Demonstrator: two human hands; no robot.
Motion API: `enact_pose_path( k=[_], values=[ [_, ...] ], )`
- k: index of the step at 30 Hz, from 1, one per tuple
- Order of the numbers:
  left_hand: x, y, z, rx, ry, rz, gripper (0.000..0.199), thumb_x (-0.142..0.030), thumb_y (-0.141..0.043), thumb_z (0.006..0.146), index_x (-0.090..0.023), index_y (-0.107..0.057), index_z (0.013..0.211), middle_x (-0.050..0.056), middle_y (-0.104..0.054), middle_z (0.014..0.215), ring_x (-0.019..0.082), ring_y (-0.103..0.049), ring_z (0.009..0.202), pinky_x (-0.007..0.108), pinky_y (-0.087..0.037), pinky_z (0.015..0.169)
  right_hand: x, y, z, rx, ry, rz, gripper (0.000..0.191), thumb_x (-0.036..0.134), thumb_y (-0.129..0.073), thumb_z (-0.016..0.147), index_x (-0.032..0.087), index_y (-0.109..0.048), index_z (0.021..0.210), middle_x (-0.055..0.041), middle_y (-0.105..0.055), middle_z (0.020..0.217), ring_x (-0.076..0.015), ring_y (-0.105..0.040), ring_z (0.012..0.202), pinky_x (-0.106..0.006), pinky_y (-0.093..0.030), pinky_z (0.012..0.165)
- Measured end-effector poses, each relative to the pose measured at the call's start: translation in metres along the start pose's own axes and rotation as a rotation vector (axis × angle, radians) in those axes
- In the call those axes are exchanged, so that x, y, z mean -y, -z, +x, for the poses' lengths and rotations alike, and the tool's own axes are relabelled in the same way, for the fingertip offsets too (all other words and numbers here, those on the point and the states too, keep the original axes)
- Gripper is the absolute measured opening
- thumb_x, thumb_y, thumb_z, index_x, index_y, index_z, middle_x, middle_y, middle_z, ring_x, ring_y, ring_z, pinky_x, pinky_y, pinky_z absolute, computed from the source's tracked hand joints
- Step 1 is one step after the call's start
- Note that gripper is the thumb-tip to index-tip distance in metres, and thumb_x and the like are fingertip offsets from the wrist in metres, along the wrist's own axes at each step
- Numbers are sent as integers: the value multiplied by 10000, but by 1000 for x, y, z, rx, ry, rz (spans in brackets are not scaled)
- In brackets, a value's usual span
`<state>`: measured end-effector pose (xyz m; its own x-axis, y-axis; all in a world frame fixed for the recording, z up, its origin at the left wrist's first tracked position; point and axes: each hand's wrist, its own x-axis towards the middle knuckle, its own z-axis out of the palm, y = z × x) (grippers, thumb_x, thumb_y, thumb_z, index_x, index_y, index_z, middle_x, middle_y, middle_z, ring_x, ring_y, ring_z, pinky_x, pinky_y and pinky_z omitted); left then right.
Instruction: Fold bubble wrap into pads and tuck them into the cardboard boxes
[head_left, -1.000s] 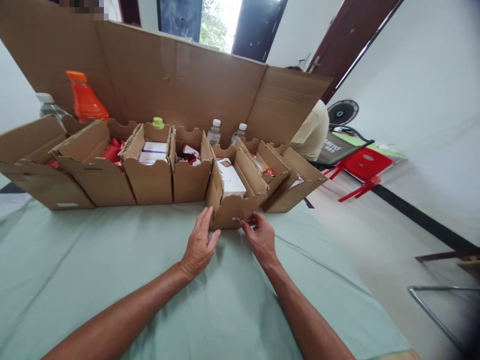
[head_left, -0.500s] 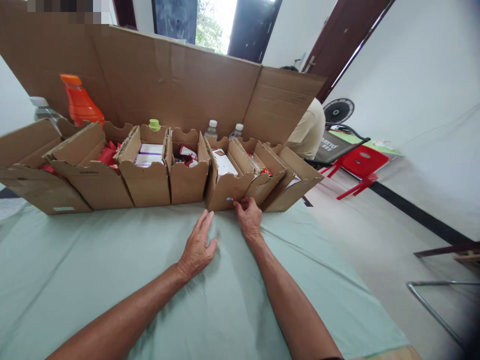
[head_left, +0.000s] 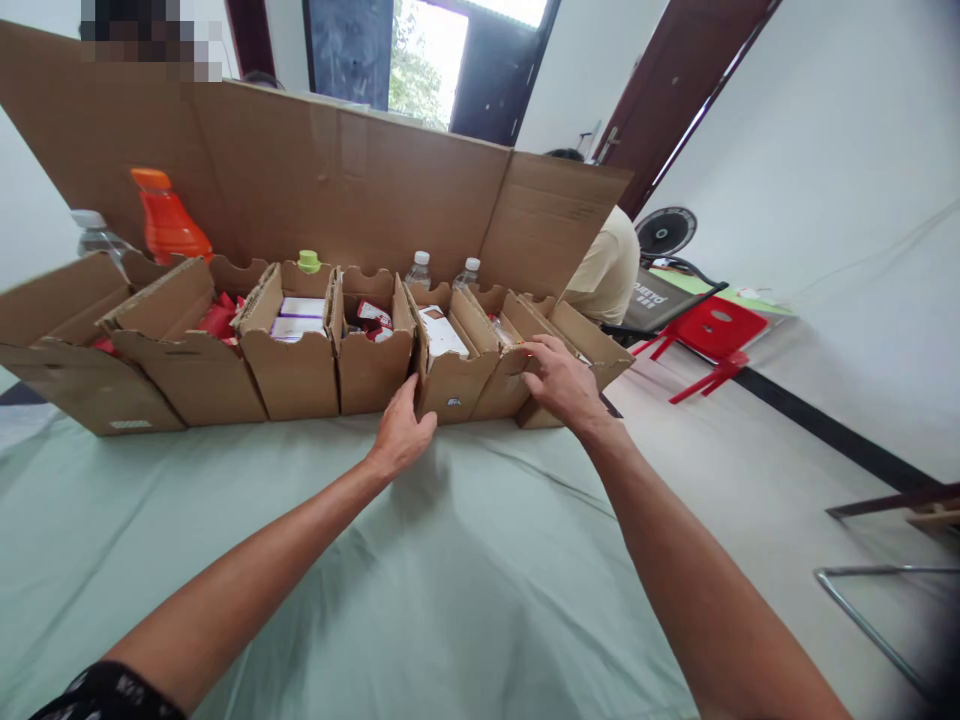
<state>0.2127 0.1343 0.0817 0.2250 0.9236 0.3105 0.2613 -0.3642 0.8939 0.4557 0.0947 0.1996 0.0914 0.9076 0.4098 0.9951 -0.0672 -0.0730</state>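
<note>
Several open-topped cardboard boxes stand in a row on a pale green cloth (head_left: 465, 600). My left hand (head_left: 403, 432) is open, with its fingertips at the lower front edge between a box with red-and-white packets (head_left: 375, 318) and a box holding white cartons (head_left: 442, 333). I cannot tell whether it presses on the cardboard. My right hand (head_left: 562, 380) is open too, fingers stretched toward the top front edge of a box (head_left: 502, 385) near the right end. It partly covers the rightmost box (head_left: 600, 345). Neither hand holds anything.
A tall cardboard panel (head_left: 360, 190) rises behind the boxes. An orange bottle (head_left: 172, 225) and clear bottles with white caps, one a bottle (head_left: 420, 270) near the middle, stand between. Beyond the right end are a seated person (head_left: 611, 265) and a red stool (head_left: 712, 330).
My right hand has moved up and right, from the white-carton box's lower front to the top edges farther right, its fingers opening. My left hand has moved forward to the boxes.
</note>
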Motion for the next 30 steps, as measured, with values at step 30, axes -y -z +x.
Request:
enact_pose_path(
  k=[30],
  values=[
    [50, 88, -149, 354, -261, 685, 468, -240, -592, 914, -204, -622, 1380, 155, -543, 1550, 358, -478, 1461, 593, -392, 1209, 120, 35, -5, 23, 289, 440, 408, 188, -587, 913, 197, -665, 1314, -37, -776, 930, -177, -682, 745, -296, -509, 749]
  ],
)
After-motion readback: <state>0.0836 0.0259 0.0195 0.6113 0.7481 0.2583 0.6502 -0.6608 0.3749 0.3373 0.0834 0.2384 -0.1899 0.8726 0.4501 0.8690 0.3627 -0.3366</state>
